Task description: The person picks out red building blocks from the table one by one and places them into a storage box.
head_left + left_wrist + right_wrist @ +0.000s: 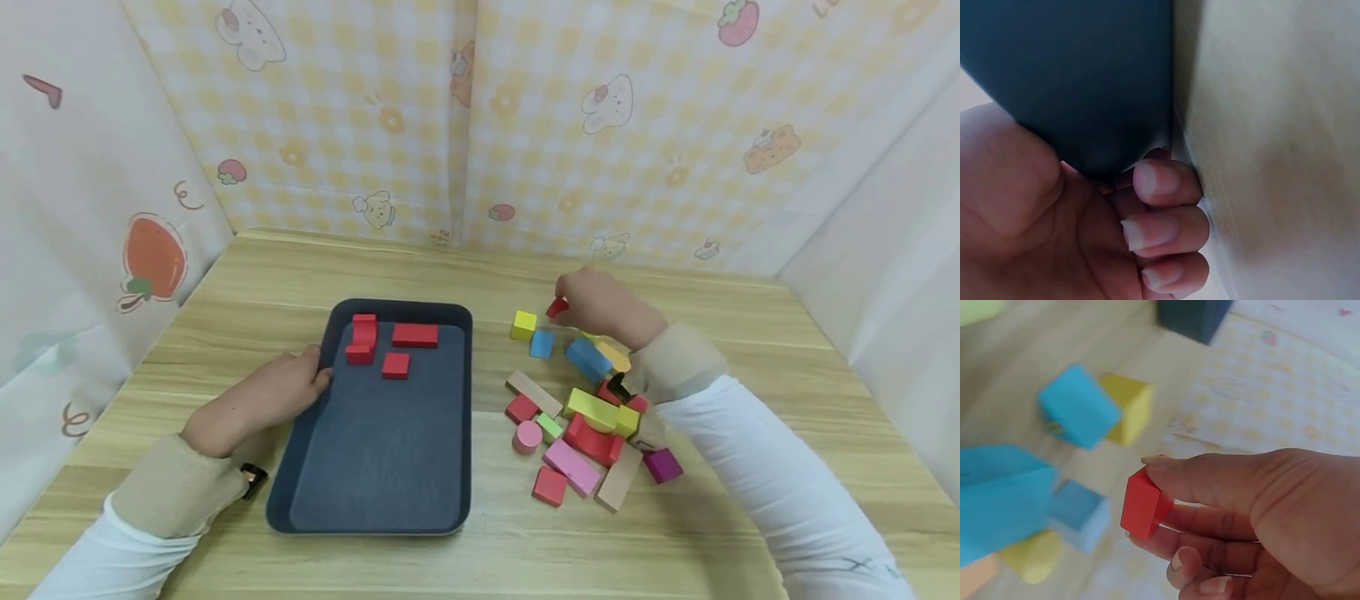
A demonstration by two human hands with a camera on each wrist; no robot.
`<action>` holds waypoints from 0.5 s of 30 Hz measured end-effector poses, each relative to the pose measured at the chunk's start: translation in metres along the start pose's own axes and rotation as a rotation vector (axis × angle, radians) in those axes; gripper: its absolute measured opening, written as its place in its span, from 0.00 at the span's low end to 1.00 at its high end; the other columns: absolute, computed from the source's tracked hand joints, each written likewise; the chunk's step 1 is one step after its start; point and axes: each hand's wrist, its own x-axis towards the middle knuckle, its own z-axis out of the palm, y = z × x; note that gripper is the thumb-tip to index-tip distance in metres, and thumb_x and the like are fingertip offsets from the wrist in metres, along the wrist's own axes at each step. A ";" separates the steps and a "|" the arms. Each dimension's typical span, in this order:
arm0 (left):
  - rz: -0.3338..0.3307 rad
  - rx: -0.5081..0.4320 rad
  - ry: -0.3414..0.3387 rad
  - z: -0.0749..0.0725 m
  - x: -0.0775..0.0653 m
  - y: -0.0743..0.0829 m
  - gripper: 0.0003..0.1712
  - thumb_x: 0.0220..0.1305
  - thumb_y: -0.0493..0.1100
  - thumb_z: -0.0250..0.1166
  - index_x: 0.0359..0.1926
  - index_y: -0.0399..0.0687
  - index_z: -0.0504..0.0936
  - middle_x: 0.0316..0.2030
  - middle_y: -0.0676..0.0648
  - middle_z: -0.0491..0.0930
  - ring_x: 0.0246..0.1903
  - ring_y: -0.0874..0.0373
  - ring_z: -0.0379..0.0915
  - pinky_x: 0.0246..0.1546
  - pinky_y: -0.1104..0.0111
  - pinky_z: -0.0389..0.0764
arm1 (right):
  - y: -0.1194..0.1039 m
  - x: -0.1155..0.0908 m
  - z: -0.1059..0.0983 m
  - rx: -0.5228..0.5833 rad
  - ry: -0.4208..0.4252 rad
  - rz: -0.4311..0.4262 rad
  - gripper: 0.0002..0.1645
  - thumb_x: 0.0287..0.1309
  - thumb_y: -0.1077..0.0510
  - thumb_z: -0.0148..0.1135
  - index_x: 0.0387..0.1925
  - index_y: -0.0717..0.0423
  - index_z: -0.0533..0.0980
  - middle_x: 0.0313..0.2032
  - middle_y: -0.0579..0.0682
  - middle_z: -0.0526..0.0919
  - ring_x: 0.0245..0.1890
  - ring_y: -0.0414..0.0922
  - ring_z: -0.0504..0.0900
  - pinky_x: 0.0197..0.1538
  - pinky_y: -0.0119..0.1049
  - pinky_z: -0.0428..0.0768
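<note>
My right hand [606, 307] pinches a small red block [1142, 503] between thumb and fingertips, above the far side of the loose blocks. At the tray's left rim, my left hand [262, 396] grips the dark tray [378, 518], with the thumb at the edge and the other fingers curled against its outer side. Inside the tray lie a red rectangular block [415, 336], a red square block [396, 366] and a red curved piece [363, 332]. Near my right hand are a yellow cube [523, 325], a small blue block [542, 343] and a larger blue block [588, 359].
Right of the tray lies a pile of mixed blocks, among them a red arch [592, 442], a pink block [572, 467], a purple cube [663, 465] and a pink cylinder [527, 437]. A patterned curtain [525, 125] stands behind the wooden table [510, 550].
</note>
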 end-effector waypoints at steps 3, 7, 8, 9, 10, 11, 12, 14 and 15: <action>0.010 -0.003 0.001 0.001 0.000 0.000 0.20 0.68 0.41 0.47 0.47 0.22 0.65 0.25 0.42 0.73 0.28 0.53 0.71 0.29 0.59 0.73 | -0.008 -0.001 -0.010 -0.007 0.013 -0.020 0.11 0.50 0.57 0.66 0.31 0.61 0.78 0.27 0.52 0.80 0.25 0.46 0.73 0.31 0.38 0.74; 0.007 -0.004 -0.002 0.001 -0.002 -0.003 0.21 0.68 0.40 0.47 0.48 0.20 0.64 0.26 0.40 0.74 0.28 0.52 0.71 0.29 0.58 0.73 | -0.027 0.000 -0.019 -0.027 0.005 -0.046 0.11 0.53 0.56 0.64 0.33 0.61 0.78 0.27 0.51 0.79 0.26 0.47 0.73 0.32 0.37 0.74; 0.005 -0.004 -0.003 0.001 -0.003 -0.004 0.22 0.68 0.40 0.47 0.48 0.19 0.64 0.27 0.39 0.74 0.28 0.51 0.71 0.29 0.58 0.73 | -0.031 0.001 -0.019 -0.028 0.000 -0.053 0.12 0.53 0.55 0.63 0.34 0.61 0.78 0.28 0.51 0.79 0.27 0.46 0.73 0.32 0.37 0.74; 0.003 -0.004 -0.004 0.000 -0.003 -0.005 0.22 0.68 0.40 0.47 0.49 0.19 0.63 0.27 0.38 0.75 0.28 0.51 0.72 0.29 0.58 0.73 | -0.036 0.001 -0.020 -0.026 -0.004 -0.056 0.12 0.54 0.55 0.63 0.35 0.61 0.78 0.28 0.51 0.79 0.27 0.46 0.73 0.32 0.37 0.74; 0.002 -0.001 -0.006 0.000 -0.004 -0.006 0.23 0.68 0.40 0.47 0.49 0.18 0.63 0.28 0.37 0.75 0.29 0.51 0.72 0.29 0.57 0.73 | -0.040 0.002 -0.020 -0.022 -0.008 -0.059 0.13 0.54 0.55 0.63 0.36 0.61 0.78 0.29 0.51 0.80 0.27 0.46 0.73 0.32 0.36 0.74; 0.002 0.000 -0.008 0.000 -0.004 -0.006 0.23 0.68 0.40 0.47 0.49 0.18 0.63 0.28 0.37 0.75 0.29 0.50 0.72 0.29 0.57 0.73 | -0.043 0.002 -0.020 -0.019 -0.010 -0.062 0.14 0.54 0.54 0.63 0.37 0.61 0.78 0.29 0.51 0.80 0.28 0.46 0.74 0.33 0.36 0.75; 0.005 0.003 -0.007 -0.001 -0.003 -0.005 0.23 0.68 0.40 0.47 0.50 0.18 0.63 0.29 0.37 0.75 0.29 0.50 0.72 0.29 0.57 0.73 | -0.046 0.003 -0.019 -0.016 -0.010 -0.062 0.14 0.54 0.53 0.63 0.38 0.60 0.78 0.30 0.51 0.80 0.28 0.46 0.74 0.33 0.35 0.75; 0.010 -0.001 -0.009 -0.001 -0.002 -0.004 0.22 0.68 0.40 0.47 0.49 0.19 0.63 0.28 0.38 0.75 0.29 0.51 0.72 0.29 0.58 0.73 | -0.051 0.005 -0.016 -0.025 -0.004 -0.066 0.14 0.54 0.52 0.63 0.38 0.59 0.78 0.30 0.50 0.80 0.29 0.45 0.74 0.32 0.35 0.75; 0.013 -0.002 -0.007 -0.001 -0.001 -0.003 0.22 0.68 0.40 0.47 0.49 0.19 0.64 0.28 0.38 0.75 0.29 0.51 0.72 0.29 0.58 0.73 | -0.054 0.005 -0.015 -0.034 0.002 -0.070 0.14 0.53 0.52 0.64 0.36 0.58 0.78 0.29 0.50 0.80 0.28 0.45 0.74 0.32 0.35 0.75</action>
